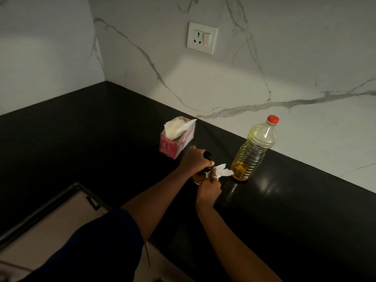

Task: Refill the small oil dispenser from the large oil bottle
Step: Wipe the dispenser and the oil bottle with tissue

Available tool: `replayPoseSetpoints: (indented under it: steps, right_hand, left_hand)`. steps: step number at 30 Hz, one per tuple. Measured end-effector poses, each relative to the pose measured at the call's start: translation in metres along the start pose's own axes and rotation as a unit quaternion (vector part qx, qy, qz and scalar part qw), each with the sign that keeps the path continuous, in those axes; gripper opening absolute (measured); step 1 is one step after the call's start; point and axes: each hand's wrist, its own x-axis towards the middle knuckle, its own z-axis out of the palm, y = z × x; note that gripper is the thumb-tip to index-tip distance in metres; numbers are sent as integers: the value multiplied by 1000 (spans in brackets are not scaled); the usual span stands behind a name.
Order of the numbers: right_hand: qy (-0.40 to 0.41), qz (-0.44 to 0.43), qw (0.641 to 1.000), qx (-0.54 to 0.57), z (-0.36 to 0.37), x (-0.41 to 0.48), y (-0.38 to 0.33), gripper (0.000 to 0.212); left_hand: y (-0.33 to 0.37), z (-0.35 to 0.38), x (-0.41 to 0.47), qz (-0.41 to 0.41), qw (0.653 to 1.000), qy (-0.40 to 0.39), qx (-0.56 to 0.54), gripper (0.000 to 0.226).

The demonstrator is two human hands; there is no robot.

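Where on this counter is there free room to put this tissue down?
Bare black counter lies right of the large oil bottle and in a wide stretch left of the tissue box. Crowded between box and bottle, where your left hand grips the small dispenser and your right hand pinches the tissue.

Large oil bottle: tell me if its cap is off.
No, the large oil bottle stands on the counter with its red cap on its neck.
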Motion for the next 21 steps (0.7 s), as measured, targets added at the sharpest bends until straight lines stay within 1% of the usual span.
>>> replayPoseSetpoints:
  steps: [3, 7, 9, 12, 15, 18, 21]
  right_hand:
    - [-34, 4, 999, -23, -5, 11, -1, 48]
    - [-58, 32, 997, -43, -8, 17, 9, 52]
    - [-53, 58, 996, -29, -7, 14, 16, 50]
    - [-10, 76, 997, 5, 1, 2, 19, 42]
    - [12, 62, 998, 14, 6, -5, 13, 37]
    - [14, 18, 999, 24, 5, 0, 5, 48]
    - [4, 2, 1000, 7, 0, 12, -2, 52]
  left_hand:
    - [-2, 0, -3, 15, 1000, -9, 16, 59]
    - [-5, -7, -5, 46, 998, -46, -19, 43]
    - [-4, -9, -5, 45, 997, -60, -31, 42]
    - [0, -10, -6, 40, 997, -58, -30, 44]
    - [2, -11, -6, 41, 997, -50, -34, 50]
    - [3, -13, -6, 40, 996, -54, -56, 53]
    - [3, -11, -5, 27, 999, -35, -25, 50]
